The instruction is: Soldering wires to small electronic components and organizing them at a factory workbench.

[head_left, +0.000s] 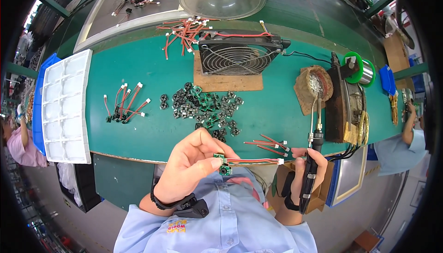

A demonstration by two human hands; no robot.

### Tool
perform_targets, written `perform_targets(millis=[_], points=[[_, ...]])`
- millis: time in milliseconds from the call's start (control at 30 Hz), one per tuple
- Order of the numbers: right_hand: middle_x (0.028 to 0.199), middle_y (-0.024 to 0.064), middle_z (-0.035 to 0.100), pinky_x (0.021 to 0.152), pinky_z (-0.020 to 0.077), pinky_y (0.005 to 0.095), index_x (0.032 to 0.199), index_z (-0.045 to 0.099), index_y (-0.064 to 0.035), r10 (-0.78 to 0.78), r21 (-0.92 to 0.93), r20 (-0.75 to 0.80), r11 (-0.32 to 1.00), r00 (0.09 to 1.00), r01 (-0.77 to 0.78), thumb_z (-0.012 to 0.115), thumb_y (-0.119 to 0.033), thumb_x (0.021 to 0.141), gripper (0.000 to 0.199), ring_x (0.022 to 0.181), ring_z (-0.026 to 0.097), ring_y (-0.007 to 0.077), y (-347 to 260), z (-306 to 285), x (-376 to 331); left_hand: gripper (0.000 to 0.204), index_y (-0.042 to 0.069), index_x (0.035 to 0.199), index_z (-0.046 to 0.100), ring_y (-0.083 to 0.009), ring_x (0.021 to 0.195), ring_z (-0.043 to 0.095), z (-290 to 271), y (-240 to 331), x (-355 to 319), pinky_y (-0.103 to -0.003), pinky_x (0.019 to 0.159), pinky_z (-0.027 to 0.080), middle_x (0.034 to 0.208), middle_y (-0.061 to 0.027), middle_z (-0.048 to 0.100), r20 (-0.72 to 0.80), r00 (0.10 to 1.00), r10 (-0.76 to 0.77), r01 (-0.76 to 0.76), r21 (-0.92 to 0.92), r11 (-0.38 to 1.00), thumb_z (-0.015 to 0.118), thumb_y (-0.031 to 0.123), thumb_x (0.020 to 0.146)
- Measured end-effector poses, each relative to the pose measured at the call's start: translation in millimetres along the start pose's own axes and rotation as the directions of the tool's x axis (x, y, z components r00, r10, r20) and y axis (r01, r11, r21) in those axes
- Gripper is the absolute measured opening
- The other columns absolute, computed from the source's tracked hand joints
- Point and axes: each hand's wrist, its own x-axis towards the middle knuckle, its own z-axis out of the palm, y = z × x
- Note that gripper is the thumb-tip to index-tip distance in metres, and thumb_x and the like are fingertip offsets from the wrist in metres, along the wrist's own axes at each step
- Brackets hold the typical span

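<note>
My left hand (189, 163) pinches a small green circuit board (224, 169) between thumb and fingers, above the table's near edge. A red and dark wire cable (254, 160) runs from the board to a white plug beside my right hand (318, 165). Whether the wires are fixed to the board is too small to tell. My right hand is closed around the black handle of a soldering iron (308, 184), which points away from me. Its metal end reaches toward a brown bowl (302, 84) with silvery bits in it. Several loose cables (267, 143) lie between my hands.
Several small boards and black parts (207, 105) are heaped mid-table, before a black fan (240, 54). Wired pieces (123, 107) lie left, near a white compartment tray (67, 107). More cables (187, 34) lie behind. At right stand a dark metal box (339, 110) and a green solder spool (360, 70).
</note>
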Motion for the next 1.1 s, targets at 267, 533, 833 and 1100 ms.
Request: perform_targets(millis=[267, 533, 833, 1100], points=[[0.078, 0.0115, 0.065, 0.073, 0.0452, 0.0309, 0.102, 0.053, -0.0040, 0.184, 0.219, -0.113, 0.963, 0.976, -0.157, 0.062, 0.005, 0.077, 0.028, 0.073, 0.062, 0.0201, -9.8, 9.5, -2.4, 0.017, 0.003, 0.087, 0.045, -0.0213, 0.079, 0.058, 3.2, 3.5, -4.9, -0.032, 0.072, 0.048, 0.089, -0.0201, 0.060, 0.010, 1.000, 0.011, -0.011, 0.009, 1.000, 0.059, 0.009, 0.079], [0.074, 0.0070, 0.059, 0.065, 0.0427, 0.0314, 0.095, 0.060, -0.0071, -0.283, -0.366, 0.252, 0.857, 0.925, 0.362, 0.060, 0.000, 0.072, 0.024, 0.068, 0.056, 0.0213, 6.9, 24.9, 25.9, 0.016, 0.001, 0.093, 0.044, -0.0201, 0.092, 0.058, -9.4, 0.7, -4.3, -0.030, 0.083, 0.044, 0.100, -0.0196, 0.060, -0.122, 0.904, 0.409, -0.347, 0.349, 0.871, 0.051, -0.007, 0.081], [0.069, 0.0044, 0.049, 0.062, 0.0419, 0.0329, 0.092, 0.059, -0.0091, -0.280, -0.512, 0.437, 0.703, 0.854, 0.493, 0.059, -0.005, 0.068, 0.024, 0.060, 0.052, 0.0214, -10.6, 20.1, 29.8, 0.015, 0.000, 0.093, 0.044, -0.0178, 0.092, 0.056, -0.8, 4.0, -8.1, -0.029, 0.084, 0.042, 0.099, -0.0180, 0.059, -0.132, 0.896, 0.425, -0.344, 0.400, 0.849, 0.050, -0.007, 0.082], [0.079, 0.0053, 0.055, 0.059, 0.0440, 0.0255, 0.097, 0.055, -0.0078, -0.158, -0.272, 0.156, 0.942, 0.975, 0.196, 0.056, 0.005, 0.077, 0.024, 0.066, 0.055, 0.0146, 18.7, 17.6, 28.4, 0.015, -0.001, 0.095, 0.045, -0.0164, 0.091, 0.054, -0.5, -2.1, -11.2, -0.028, 0.083, 0.042, 0.099, -0.0140, 0.055, -0.101, 0.838, 0.537, -0.412, 0.529, 0.742, 0.051, -0.006, 0.082]])
